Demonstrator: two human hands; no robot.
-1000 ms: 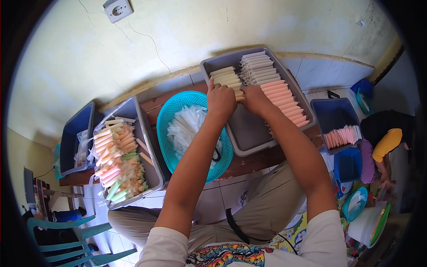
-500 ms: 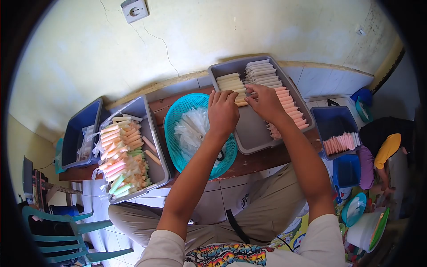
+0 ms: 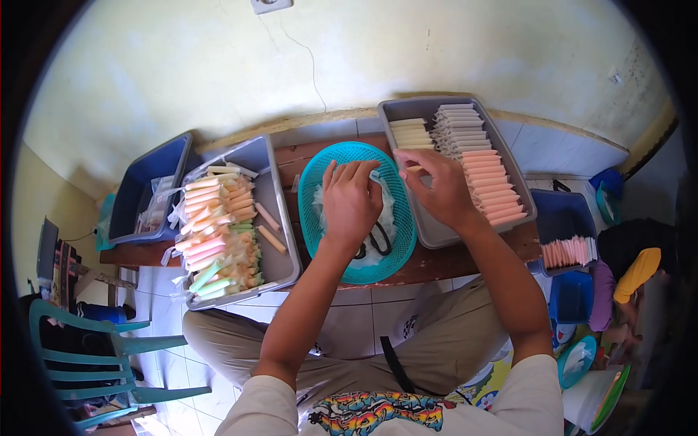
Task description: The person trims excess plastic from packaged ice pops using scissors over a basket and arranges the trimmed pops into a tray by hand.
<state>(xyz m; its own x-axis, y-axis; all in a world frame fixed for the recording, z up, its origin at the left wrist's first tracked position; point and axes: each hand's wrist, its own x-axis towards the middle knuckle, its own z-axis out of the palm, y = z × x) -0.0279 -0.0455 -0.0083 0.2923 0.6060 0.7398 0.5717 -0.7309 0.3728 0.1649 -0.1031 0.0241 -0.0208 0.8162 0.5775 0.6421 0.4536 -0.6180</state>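
Sealed tubes in cream, white and pink lie in rows in a gray tray toward the right end of the counter. Over that tray's left edge, the right hand has thumb and forefinger set narrow; I cannot tell whether anything is between them. The left hand bends above a teal basket, its grip hidden. Another tray stands nearer the left end.
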